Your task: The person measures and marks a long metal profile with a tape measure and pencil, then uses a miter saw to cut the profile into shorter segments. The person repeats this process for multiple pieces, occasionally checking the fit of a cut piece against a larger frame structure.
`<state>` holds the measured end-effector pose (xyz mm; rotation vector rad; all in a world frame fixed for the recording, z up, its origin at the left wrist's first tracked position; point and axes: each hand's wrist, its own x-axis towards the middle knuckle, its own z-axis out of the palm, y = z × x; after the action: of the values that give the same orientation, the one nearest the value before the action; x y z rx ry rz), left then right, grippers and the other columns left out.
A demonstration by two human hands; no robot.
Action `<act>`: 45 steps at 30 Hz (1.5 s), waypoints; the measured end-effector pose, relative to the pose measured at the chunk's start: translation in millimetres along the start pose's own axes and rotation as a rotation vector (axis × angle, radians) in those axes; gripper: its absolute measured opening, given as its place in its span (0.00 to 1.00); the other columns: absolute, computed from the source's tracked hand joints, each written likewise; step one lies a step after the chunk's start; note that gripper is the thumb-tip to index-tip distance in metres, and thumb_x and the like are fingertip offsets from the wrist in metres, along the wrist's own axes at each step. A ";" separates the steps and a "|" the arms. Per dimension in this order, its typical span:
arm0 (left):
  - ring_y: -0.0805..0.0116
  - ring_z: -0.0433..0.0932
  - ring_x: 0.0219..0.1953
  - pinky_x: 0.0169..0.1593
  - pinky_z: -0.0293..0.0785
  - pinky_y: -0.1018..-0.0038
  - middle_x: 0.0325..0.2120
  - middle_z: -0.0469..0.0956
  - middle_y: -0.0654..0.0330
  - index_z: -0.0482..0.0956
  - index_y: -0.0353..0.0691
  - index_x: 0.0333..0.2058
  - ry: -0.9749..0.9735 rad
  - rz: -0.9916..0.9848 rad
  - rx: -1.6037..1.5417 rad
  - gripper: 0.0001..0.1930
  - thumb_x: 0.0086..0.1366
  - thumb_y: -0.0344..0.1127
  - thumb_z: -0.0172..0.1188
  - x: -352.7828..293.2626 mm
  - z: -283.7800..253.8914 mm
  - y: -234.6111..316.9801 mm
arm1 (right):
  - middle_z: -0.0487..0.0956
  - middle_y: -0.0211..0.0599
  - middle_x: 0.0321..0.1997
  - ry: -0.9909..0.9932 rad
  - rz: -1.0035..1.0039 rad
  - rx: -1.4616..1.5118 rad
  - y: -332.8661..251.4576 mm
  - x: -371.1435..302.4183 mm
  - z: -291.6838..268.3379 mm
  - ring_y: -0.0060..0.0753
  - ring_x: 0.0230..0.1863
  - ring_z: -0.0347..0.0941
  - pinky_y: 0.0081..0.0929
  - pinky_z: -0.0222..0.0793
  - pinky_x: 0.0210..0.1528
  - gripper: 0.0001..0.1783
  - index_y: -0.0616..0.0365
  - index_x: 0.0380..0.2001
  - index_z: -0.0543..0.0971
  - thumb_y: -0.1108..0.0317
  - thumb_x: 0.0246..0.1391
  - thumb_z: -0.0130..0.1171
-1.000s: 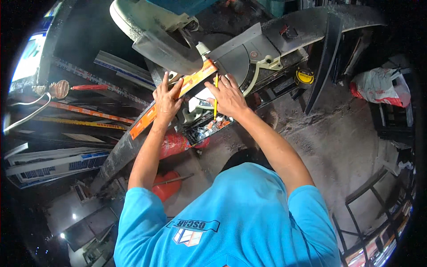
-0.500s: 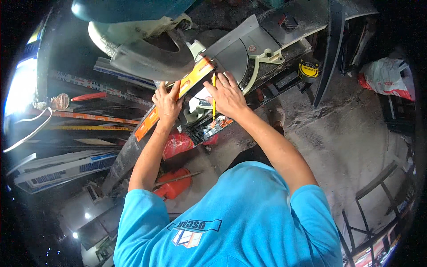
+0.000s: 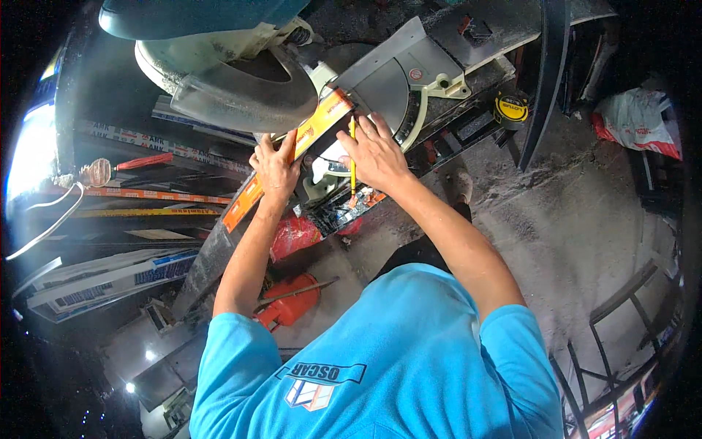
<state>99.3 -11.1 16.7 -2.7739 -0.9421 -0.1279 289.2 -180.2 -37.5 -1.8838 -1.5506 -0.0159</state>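
Note:
My left hand point(image 3: 276, 167) grips a long bar with an orange and yellow wrapper point(image 3: 252, 196), thumb and fingers around its sides. The bar lies slantwise across the bed of a mitre saw point(image 3: 382, 86), its far end beside the saw's grey blade guard point(image 3: 245, 99). Close to the bar's far end, my right hand point(image 3: 376, 155) has its fingers stretched forward over the saw bed. A yellow pencil point(image 3: 353, 175) rests between its thumb and forefinger, pointing away from me. The underside of that hand is hidden.
A yellow and black tape measure point(image 3: 510, 108) sits right of the saw. Long wrapped profiles point(image 3: 153, 190) are stacked at the left. Below the bench stand a red-orange tank point(image 3: 292, 298) and a red bag point(image 3: 295, 238). A dark upright profile point(image 3: 542, 80) leans at the right.
The view has shifted slightly. Both hands, the bar and the pencil keep nearly the same places on the saw.

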 end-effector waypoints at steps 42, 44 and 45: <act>0.56 0.70 0.60 0.68 0.53 0.44 0.61 0.71 0.56 0.78 0.72 0.62 0.190 -0.168 -0.256 0.33 0.57 0.38 0.72 -11.9 10.3 9.3 | 0.82 0.42 0.32 -0.490 0.496 0.483 -80.2 312.2 -323.1 0.32 0.27 0.79 0.29 0.80 0.30 0.28 0.65 0.43 0.80 0.46 0.71 0.49; 0.56 0.70 0.60 0.68 0.53 0.44 0.61 0.71 0.56 0.78 0.72 0.62 0.191 -0.167 -0.264 0.33 0.57 0.38 0.72 -12.7 9.7 9.2 | 0.83 0.39 0.32 -0.485 0.487 0.472 -72.0 308.7 -320.2 0.28 0.27 0.79 0.26 0.80 0.30 0.28 0.64 0.42 0.80 0.45 0.71 0.51; 0.56 0.70 0.60 0.68 0.53 0.44 0.61 0.71 0.55 0.78 0.72 0.62 0.193 -0.163 -0.268 0.33 0.57 0.37 0.71 -11.9 9.3 8.9 | 0.83 0.38 0.32 -0.475 0.482 0.473 -69.7 306.4 -320.5 0.26 0.27 0.79 0.24 0.80 0.30 0.28 0.63 0.42 0.81 0.44 0.71 0.52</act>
<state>95.5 -23.0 4.3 -2.8467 -1.1737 -0.5768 445.3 -74.8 369.8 -1.8858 -1.1877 0.9857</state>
